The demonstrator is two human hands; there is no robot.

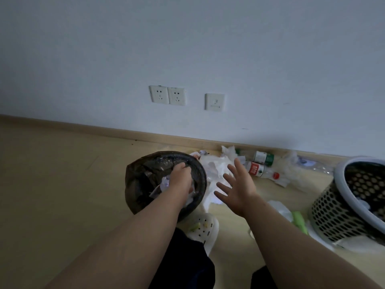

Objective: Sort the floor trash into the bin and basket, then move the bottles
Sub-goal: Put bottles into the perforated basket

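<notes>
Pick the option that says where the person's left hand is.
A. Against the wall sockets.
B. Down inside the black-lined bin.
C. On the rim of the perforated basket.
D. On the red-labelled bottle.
B: the left hand reaches down into the black-lined bin among crumpled paper, while the right hand hovers spread open over the floor litter.

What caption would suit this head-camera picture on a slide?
Left hand inside the black-lined bin, open right hand hovering over white floor litter.
</notes>
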